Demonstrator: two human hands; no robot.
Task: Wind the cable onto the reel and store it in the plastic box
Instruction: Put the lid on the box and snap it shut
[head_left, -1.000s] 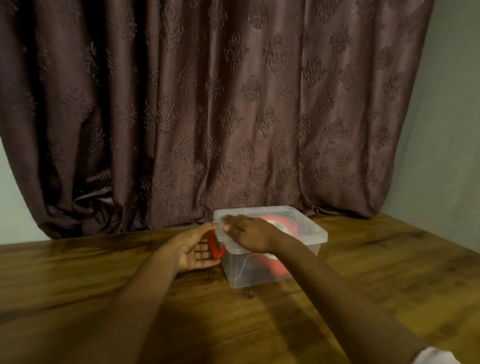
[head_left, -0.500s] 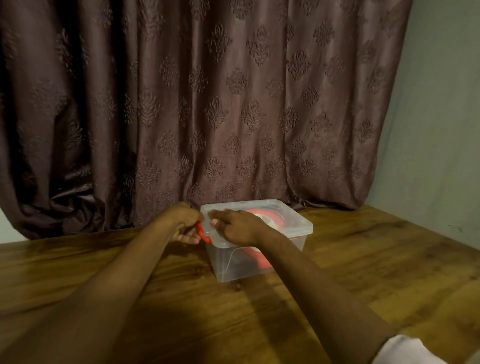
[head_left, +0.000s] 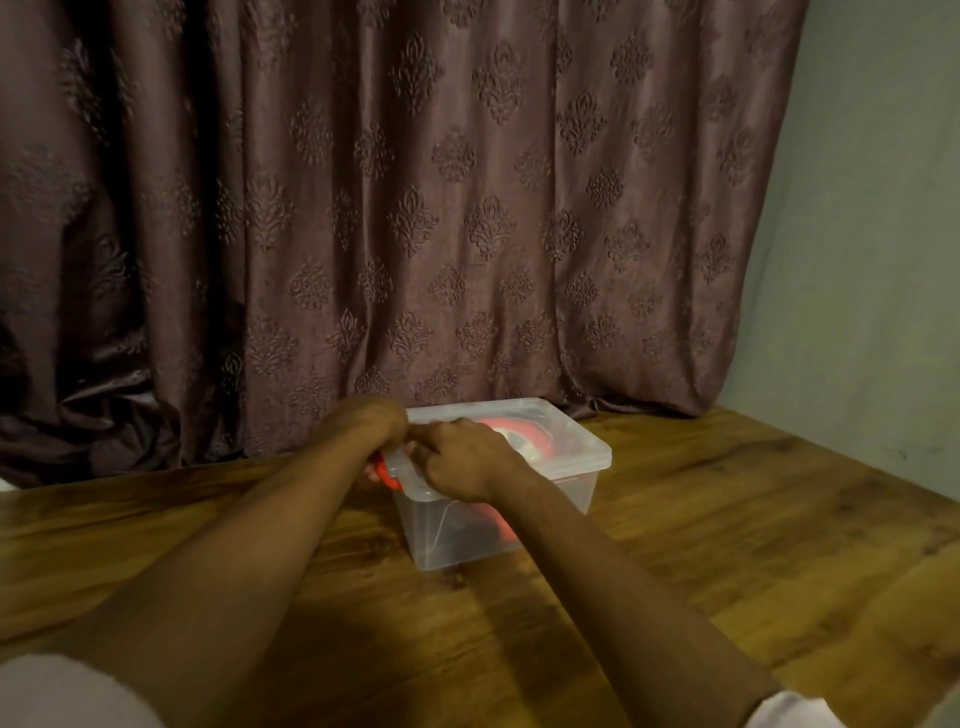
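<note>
Dim room. Brown patterned curtain (head_left: 415, 208) hangs across the far side, pale wall (head_left: 872, 234) to the right. Wooden table (head_left: 727, 545) fills the near ground.

Clear plastic box (head_left: 545, 499) stands on the table near the curtain's foot, lid (head_left: 561, 436) on top. Red reel (head_left: 524, 434) shows through the lid and the near wall; inside the box, tilted. Cable on it too blurred to make out.

Red clip (head_left: 387, 475) sits at the box's left end, just under the lid's edge.

Left hand (head_left: 382, 431) at the left end of the box, fingers curled down over the clip; fingertips mostly hidden. Right hand (head_left: 460, 457) lies on the lid's left near corner, knuckles up, fingers bent and close together, pressing on the lid's edge. The two hands touch or nearly so.

White sleeves (head_left: 789, 709) at the bottom corners.
</note>
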